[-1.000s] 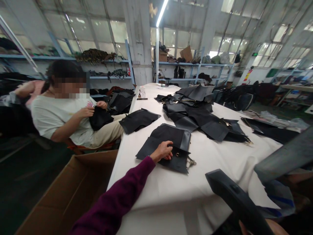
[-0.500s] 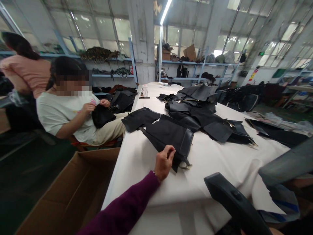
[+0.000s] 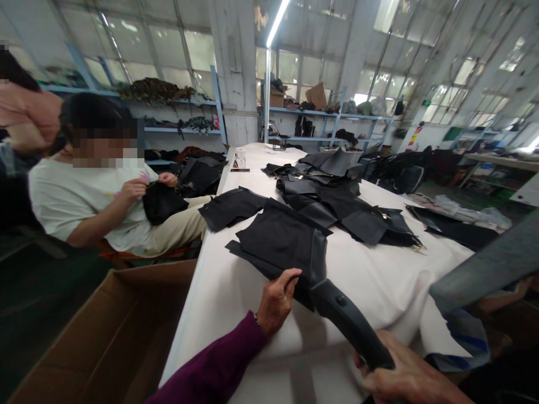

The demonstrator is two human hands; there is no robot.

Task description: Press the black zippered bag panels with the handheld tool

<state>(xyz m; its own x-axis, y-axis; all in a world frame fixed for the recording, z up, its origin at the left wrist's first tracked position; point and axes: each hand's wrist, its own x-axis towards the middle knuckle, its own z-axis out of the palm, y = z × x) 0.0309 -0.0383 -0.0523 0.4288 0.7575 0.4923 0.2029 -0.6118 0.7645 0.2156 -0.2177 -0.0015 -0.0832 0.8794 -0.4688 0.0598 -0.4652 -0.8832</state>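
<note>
My left hand [image 3: 275,302], in a purple sleeve, pinches the near edge of a black fabric piece [image 3: 280,238] that has a smooth, leather-like band along its right end. The piece is raised at this edge above the white-covered table [image 3: 223,303]. My right hand [image 3: 393,365] is closed around a black handheld tool [image 3: 347,314] with a long curved body, shaped like a heat gun. The tool's front end meets or overlaps the lower right corner of the piece; whether they touch I cannot tell.
Beyond lies a heap of black pieces [image 3: 324,196] with metal fittings, and another black piece [image 3: 233,207] to its left. An open cardboard box [image 3: 105,325] stands left of the table. A seated co-worker [image 3: 92,196] handles black fabric. A grey post [image 3: 488,264] slants in at right.
My right hand has come into view, bringing the tool left and up to the piece's corner. My left hand keeps its pinch, slightly lower. The view has shifted a little to the right.
</note>
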